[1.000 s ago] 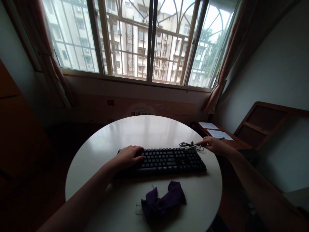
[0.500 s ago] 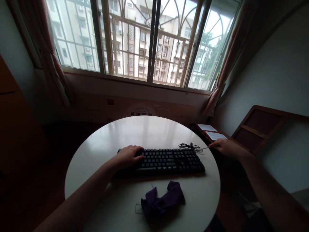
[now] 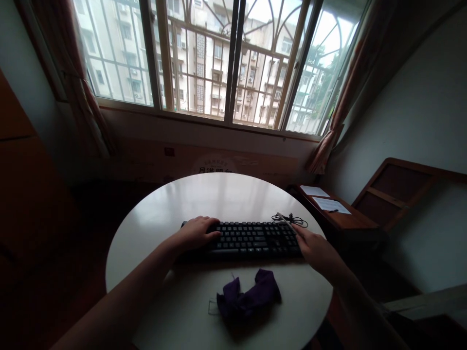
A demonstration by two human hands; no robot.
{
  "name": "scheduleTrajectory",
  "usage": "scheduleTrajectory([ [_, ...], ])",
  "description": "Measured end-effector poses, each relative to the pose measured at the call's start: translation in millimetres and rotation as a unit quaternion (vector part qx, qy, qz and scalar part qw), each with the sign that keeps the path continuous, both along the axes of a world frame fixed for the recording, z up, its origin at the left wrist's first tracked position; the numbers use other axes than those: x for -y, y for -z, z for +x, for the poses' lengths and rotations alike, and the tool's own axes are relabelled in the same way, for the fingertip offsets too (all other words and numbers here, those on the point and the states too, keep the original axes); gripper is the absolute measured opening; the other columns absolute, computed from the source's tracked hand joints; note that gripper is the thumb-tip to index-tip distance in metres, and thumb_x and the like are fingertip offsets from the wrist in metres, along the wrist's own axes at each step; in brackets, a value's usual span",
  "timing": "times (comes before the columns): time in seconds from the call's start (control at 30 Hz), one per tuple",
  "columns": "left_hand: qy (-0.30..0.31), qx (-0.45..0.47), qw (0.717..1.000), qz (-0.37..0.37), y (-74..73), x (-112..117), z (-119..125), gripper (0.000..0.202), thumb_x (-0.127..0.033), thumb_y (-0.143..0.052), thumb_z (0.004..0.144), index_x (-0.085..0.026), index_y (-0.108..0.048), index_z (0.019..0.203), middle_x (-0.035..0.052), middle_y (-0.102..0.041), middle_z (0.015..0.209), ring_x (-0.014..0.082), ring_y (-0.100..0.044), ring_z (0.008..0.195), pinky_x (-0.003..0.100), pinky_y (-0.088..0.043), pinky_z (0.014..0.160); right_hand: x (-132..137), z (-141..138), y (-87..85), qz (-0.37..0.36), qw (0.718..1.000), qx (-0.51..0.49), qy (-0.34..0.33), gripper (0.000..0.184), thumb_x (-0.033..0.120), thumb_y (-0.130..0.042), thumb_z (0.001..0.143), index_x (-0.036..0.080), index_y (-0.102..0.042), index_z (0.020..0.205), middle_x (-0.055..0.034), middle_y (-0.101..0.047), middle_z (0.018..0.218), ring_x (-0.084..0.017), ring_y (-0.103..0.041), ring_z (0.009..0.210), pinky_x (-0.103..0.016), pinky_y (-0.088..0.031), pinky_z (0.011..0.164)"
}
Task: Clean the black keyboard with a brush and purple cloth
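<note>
A black keyboard lies across the round white table. My left hand rests flat on the keyboard's left end, fingers stretched over the keys. At the keyboard's right end my right hand is closed around a thin pale stick, whose tip points up and left over the far right keys. The keyboard's coiled black cable sits just beyond that corner. A crumpled purple cloth lies on the table in front of the keyboard.
A low wooden side table with papers and a pen stands to the right. A wooden frame leans on the right wall. A barred window with curtains fills the far wall.
My right hand took the thin stick from beside the cable, swung out to the right, then came back to the keyboard's right end. The left hand stayed put.
</note>
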State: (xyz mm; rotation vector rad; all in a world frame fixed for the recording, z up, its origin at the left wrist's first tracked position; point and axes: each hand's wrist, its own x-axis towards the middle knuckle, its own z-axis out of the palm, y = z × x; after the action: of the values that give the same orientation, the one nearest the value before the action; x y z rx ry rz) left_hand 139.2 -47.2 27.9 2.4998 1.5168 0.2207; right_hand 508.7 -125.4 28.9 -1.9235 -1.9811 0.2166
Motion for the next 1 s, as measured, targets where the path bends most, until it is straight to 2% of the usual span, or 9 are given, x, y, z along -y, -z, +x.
scheduleTrajectory([
  [0.13,-0.004,-0.003,1.0,0.004,0.5,-1,0,0.056,-0.06,-0.044,0.085,-0.028,-0.055,0.13,0.0076,-0.06,0.128,0.0288,-0.053,0.118,0.039,-0.042,0.096,-2,-12,5.5,-0.051,0.998,0.018,0.029,0.049,0.031,-0.036,0.094,0.021,-0.046,0.141,-0.0109,-0.058,0.133,-0.027,-0.054,0.122,-0.037,-0.041,0.098],
  [0.27,-0.002,-0.007,1.0,0.007,1.0,-1,0,0.056,-0.059,-0.044,0.085,-0.028,-0.054,0.131,0.0072,-0.06,0.128,0.028,-0.054,0.117,0.039,-0.042,0.096,-4,-18,6.6,-0.091,0.996,0.011,0.018,0.05,0.033,-0.035,0.095,0.024,-0.043,0.143,-0.0102,-0.059,0.133,-0.027,-0.054,0.122,-0.037,-0.042,0.096],
  [0.7,0.01,-0.016,1.0,0.015,0.1,1,2,0.063,-0.064,-0.046,0.082,-0.027,-0.052,0.133,0.0082,-0.059,0.129,0.0291,-0.052,0.119,0.039,-0.042,0.096,-3,-25,11.8,-0.111,0.993,0.017,0.019,0.051,0.03,-0.031,0.095,0.023,-0.043,0.144,-0.012,-0.059,0.132,-0.027,-0.055,0.121,-0.037,-0.042,0.096],
  [0.83,0.0,-0.018,1.0,0.024,3.2,-1,3,0.061,-0.063,-0.043,0.084,-0.026,-0.055,0.13,0.008,-0.06,0.129,0.0287,-0.052,0.119,0.04,-0.04,0.099,12,-21,8.5,-0.124,0.992,0.029,0.013,0.05,0.029,-0.034,0.095,0.025,-0.043,0.143,-0.0106,-0.06,0.131,-0.026,-0.056,0.119,-0.035,-0.043,0.093],
  [1.0,-0.005,-0.015,1.0,0.019,2.5,0,5,0.061,-0.063,-0.042,0.084,-0.025,-0.055,0.131,0.0087,-0.058,0.131,0.0292,-0.051,0.121,0.041,-0.037,0.102,42,-19,6.4,-0.14,0.989,0.038,0.003,0.049,0.032,-0.032,0.096,0.026,-0.044,0.143,-0.0118,-0.062,0.127,-0.027,-0.06,0.113,-0.036,-0.045,0.089],
])
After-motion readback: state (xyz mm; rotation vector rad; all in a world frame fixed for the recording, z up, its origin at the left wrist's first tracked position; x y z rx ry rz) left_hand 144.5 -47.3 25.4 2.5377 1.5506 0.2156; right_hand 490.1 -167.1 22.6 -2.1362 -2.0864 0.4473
